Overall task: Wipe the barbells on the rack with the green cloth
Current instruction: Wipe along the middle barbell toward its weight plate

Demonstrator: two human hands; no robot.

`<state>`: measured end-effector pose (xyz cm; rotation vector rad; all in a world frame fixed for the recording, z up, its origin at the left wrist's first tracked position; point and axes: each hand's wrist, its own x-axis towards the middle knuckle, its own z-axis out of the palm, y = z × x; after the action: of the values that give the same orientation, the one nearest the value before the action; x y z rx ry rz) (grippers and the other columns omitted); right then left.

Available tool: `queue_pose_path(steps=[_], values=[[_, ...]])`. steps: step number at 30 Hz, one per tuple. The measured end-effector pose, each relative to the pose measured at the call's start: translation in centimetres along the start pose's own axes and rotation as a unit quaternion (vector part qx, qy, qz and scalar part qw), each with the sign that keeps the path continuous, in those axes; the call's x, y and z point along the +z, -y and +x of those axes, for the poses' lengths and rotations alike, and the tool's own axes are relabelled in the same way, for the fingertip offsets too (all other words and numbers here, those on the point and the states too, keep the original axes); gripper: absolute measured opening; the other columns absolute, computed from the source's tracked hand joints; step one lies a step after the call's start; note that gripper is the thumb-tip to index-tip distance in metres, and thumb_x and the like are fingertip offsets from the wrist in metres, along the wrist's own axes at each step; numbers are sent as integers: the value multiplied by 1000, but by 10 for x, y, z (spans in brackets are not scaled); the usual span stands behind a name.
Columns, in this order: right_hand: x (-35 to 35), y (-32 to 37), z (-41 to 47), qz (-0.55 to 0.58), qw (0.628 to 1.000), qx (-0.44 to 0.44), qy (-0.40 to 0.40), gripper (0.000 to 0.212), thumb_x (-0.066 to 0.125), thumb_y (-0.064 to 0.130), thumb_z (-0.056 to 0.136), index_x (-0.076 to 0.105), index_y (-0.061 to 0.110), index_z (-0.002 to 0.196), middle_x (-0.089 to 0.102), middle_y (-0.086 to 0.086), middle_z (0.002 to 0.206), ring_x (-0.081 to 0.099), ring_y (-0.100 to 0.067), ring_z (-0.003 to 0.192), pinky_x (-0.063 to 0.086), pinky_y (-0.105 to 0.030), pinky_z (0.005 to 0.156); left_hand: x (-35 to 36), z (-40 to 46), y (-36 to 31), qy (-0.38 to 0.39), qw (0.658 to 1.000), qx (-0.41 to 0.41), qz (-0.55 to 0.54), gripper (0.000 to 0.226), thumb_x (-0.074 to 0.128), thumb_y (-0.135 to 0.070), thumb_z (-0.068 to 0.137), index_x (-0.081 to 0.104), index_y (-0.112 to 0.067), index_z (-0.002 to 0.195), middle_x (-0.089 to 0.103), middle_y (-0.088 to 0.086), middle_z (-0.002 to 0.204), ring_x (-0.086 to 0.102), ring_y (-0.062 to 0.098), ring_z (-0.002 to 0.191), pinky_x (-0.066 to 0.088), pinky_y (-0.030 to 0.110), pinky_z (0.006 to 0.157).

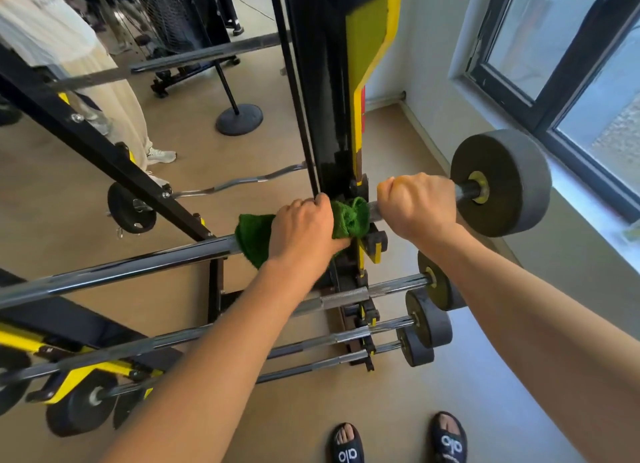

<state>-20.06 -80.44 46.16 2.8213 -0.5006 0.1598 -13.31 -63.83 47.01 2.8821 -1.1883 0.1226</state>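
Observation:
A chrome barbell [121,268] with a black end plate [512,185] rests on the black and yellow rack [332,116]. My left hand [304,230] is closed around the green cloth [349,217], which is wrapped over the bar just left of the rack upright. Right of the upright, my right hand [415,203] grips the bare bar close to the end plate. Several more barbells [346,334] lie on lower rack pegs below.
A person in light trousers [114,92] stands at the left behind the rack. A curl bar [225,185] and a round black stand base [239,118] are beyond. A wall with a window [571,64] runs along the right. My sandalled feet [398,442] are on tan floor.

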Motion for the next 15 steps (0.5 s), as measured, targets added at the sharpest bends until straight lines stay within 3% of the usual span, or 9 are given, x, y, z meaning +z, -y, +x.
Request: queue_pose_path(steps=[2,4,7,8,10,11,13,15], values=[[2,-2,0,6,1000,-10,-8,16,47,5,86,42,18,77,46,-2,63,43,-27,55,28,-30,51,21,-24,-16,-86,995,40,38,71,81,-38,79,46,-6,132,58,16,123,56,33,112,47,42,97],[3,-4,-1,15,1000,-20,-18,16,43,2,85,42,17,80,49,-4,64,43,-27,56,31,-31,53,37,-30,-25,-145,986,76,39,68,75,-19,81,42,0,138,51,23,133,52,39,119,45,48,105],[2,-6,-3,28,999,-34,-24,14,39,5,90,49,15,86,45,-3,66,43,-28,58,32,-33,55,30,-17,-29,-182,981,64,18,38,39,-2,90,47,0,128,51,22,128,61,34,105,52,41,96],[2,-7,-3,34,998,-34,-28,17,38,6,91,53,14,89,43,-3,66,43,-27,58,32,-33,56,27,-12,-29,-187,980,59,13,37,35,-1,90,46,-1,125,52,21,125,64,31,97,55,38,89],[3,-8,-2,49,998,-29,-31,27,32,6,91,58,13,96,42,-2,66,42,-26,59,31,-33,57,24,-7,-27,-187,981,54,-12,42,50,5,83,41,-3,123,48,19,123,63,27,83,56,33,79],[4,-9,-1,55,998,-30,-30,31,30,7,91,59,13,99,42,-2,66,41,-25,58,30,-32,57,24,-7,-23,-180,982,58,-22,52,64,4,78,38,-4,124,44,19,123,61,27,84,55,33,80],[6,-10,0,57,997,-35,-36,33,30,7,91,60,12,101,41,-2,65,40,-24,56,29,-31,56,29,-16,-14,-168,983,68,-3,72,85,-22,73,39,-6,126,42,18,126,56,31,102,50,39,94],[6,-10,1,53,997,-34,-40,29,33,6,91,60,12,98,41,-2,64,40,-24,55,29,-31,55,36,-29,-8,-158,984,59,56,83,81,-51,74,41,-7,134,46,20,130,48,36,119,41,48,103]])
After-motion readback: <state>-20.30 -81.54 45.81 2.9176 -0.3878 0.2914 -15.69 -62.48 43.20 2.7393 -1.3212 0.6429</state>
